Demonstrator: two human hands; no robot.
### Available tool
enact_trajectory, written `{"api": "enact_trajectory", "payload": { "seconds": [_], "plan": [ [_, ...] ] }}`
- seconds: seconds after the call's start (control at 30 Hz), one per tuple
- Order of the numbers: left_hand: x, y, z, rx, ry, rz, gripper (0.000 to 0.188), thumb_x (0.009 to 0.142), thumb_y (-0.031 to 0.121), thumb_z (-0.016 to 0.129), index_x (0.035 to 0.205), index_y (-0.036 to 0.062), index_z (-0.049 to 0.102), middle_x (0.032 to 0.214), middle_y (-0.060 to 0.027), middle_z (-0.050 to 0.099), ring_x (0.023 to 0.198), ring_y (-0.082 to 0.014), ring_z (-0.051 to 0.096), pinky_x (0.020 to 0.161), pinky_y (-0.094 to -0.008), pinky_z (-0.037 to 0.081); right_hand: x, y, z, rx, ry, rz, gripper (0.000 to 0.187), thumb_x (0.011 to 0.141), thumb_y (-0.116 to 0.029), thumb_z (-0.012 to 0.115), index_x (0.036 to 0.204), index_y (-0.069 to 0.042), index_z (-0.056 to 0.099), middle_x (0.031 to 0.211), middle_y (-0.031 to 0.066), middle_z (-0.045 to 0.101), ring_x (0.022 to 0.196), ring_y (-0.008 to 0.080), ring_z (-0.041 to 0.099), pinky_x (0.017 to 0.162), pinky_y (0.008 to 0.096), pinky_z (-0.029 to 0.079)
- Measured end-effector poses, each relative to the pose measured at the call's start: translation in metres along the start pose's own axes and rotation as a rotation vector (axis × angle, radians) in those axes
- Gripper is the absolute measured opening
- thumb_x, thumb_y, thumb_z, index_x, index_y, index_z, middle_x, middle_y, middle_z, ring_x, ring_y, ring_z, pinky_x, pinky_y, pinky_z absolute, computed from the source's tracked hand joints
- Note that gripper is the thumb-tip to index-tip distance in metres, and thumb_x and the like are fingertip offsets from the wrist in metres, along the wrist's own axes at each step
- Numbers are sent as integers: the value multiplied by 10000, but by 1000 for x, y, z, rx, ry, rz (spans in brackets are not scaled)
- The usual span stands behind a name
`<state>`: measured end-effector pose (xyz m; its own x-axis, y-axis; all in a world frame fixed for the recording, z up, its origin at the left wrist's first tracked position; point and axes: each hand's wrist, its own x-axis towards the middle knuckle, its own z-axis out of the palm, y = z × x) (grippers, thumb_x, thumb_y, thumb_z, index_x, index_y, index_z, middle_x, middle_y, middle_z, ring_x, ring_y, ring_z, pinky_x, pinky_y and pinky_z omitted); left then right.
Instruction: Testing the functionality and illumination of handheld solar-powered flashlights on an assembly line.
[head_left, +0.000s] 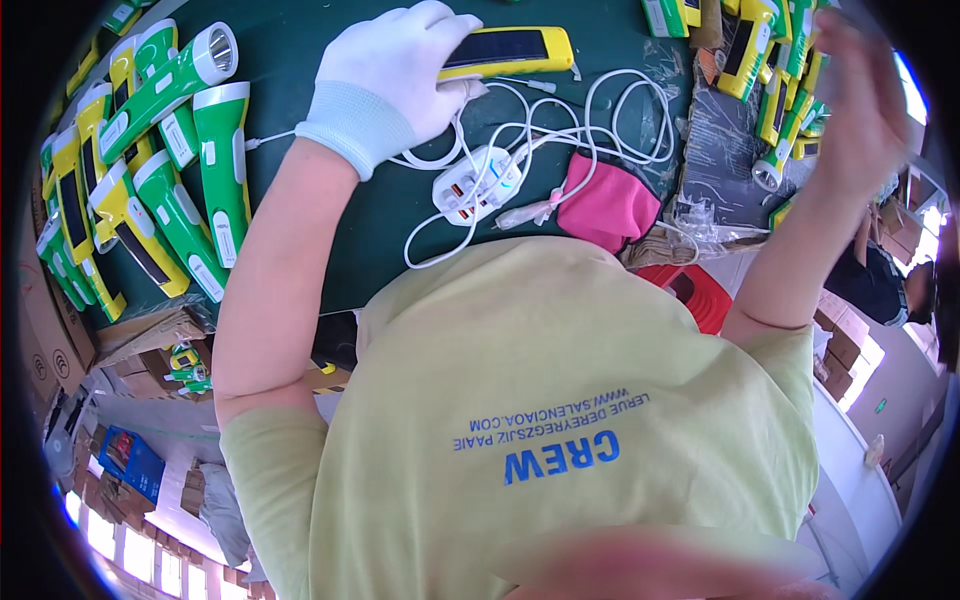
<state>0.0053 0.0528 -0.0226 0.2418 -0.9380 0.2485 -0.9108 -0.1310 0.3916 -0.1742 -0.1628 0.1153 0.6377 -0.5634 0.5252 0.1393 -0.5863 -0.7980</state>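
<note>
My left hand, in a white knit glove, is closed on one end of a yellow flashlight with a dark solar panel along its side. The flashlight lies level just over the green table top. My right hand is bare and raised at the far right, beside a pile of flashlights; its fingers are smeared by motion. Below the held flashlight are a tangle of white cables and a white charger block with several ports. One cable runs left to a green and white flashlight.
Several green and yellow flashlights are heaped at the left of the table, and more lie at the far right on dark plastic-wrapped cardboard. A pink cloth lies by the near edge. A red stool stands below it.
</note>
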Motion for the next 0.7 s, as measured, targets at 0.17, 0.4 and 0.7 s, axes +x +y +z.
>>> {"api": "enact_trajectory", "payload": {
  "seconds": [0.17,0.4,0.7],
  "plan": [
    [-6,-5,0,29,-11,55,444,751,322,760,1127,120,636,976,-58,627,887,-255,636,737,-375,526,-39,62,-41,-683,-368,82,291,925,-151,646,1199,-54,659,1158,84,682,1065,178,622,943,279,463],
    [1,43,-46,21,110,227,512,655,171,790,1136,128,620,1081,-59,634,1019,-286,603,896,-426,452,-114,22,31,373,-498,833,396,975,-207,577,1284,40,561,1008,93,700,792,75,635,638,197,469],
    [-1,75,-28,-2070,204,-536,812,916,719,380,1324,18,424,1031,-176,644,947,-282,662,898,-391,529,-141,-27,80,744,-393,874,358,969,-202,602,1263,-3,554,1072,73,688,899,94,658,656,198,491]
  ]
}}
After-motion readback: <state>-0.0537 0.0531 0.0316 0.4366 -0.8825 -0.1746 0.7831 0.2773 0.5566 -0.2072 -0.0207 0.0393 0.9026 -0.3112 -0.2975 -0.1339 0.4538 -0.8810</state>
